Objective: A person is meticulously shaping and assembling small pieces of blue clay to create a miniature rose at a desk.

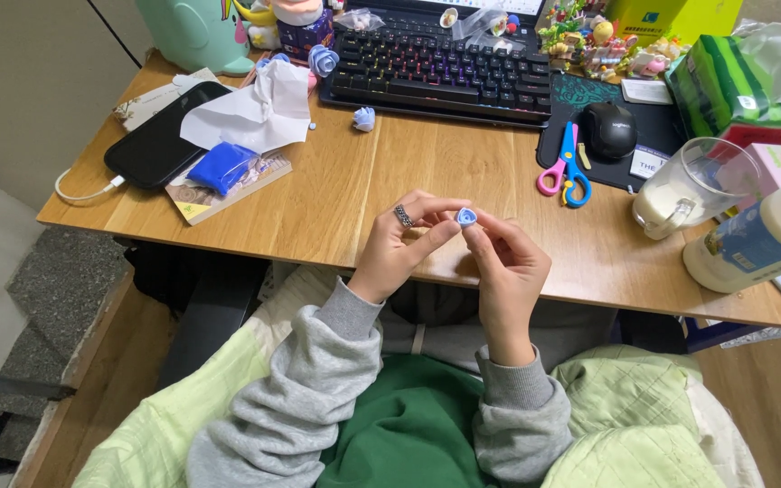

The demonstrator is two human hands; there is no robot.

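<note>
— Above the near edge of a wooden desk [336, 194], what do the hands hold?

— A small blue clay rose [466, 216], soft-looking and rolled in a spiral. The right hand [508, 271] pinches it between thumb and fingertips, fingers curled close. The left hand [401, 244], a patterned metal ring [403, 216] on one finger, closes its thumb and forefinger against the same flower from the other side.

— So both hands are nearly closed?

— Yes — closed to a pinch, the flower raised just over the desk's front edge, grey ribbed sleeves below.

— What lies farther back?

— Two more blue flowers: one small [364, 118] on the bare wood, one larger [323, 60] beside a black keyboard [445, 68] with glowing keys. To the left, crumpled white paper [250, 113], a blue clay lump in clear wrap [221, 167] on a booklet, and a flat black phone [157, 142].

— And on the right?

— Pink-and-blue plastic scissors [567, 170], a rounded black mouse [609, 129], a glass mug [693, 185] with milky liquid, a white bottle [757, 239] and a green striped tissue box [738, 90].
</note>
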